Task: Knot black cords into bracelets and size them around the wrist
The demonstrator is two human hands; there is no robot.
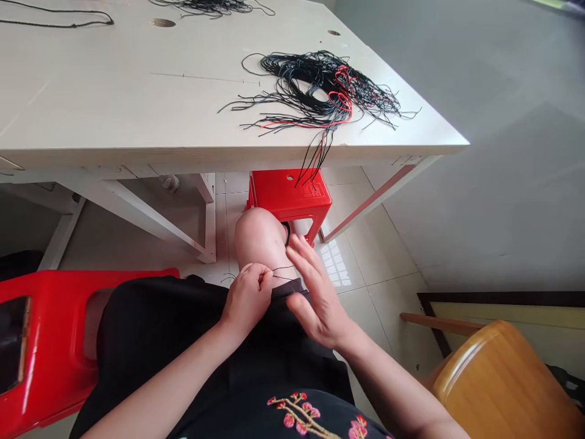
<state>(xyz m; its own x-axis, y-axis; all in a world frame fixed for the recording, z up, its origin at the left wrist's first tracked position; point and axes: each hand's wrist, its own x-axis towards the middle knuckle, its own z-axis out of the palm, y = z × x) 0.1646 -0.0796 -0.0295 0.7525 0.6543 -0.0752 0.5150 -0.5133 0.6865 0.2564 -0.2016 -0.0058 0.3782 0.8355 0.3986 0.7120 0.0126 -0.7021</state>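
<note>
My left hand (250, 297) is closed in a pinch over my bare knee, holding a thin black cord (284, 269). Short cord ends stick out on its left side, and two strands run right toward my other hand. My right hand (317, 296) has its fingers stretched out and its thumb apart, just right of the left one. The strands pass by or behind its fingers; whether they touch it I cannot tell. On the white table (114, 103) lies a tangled bundle of black cords (315, 91) with some red cord (342, 103), a few ends hanging over the front edge.
More black cords (210, 6) and a looped dark cord (59, 24) lie farther back on the table. A red stool (287, 192) stands under it, another red stool (55, 341) at left with a dark object on it. A wooden chair (503, 384) is at lower right, beside the grey wall.
</note>
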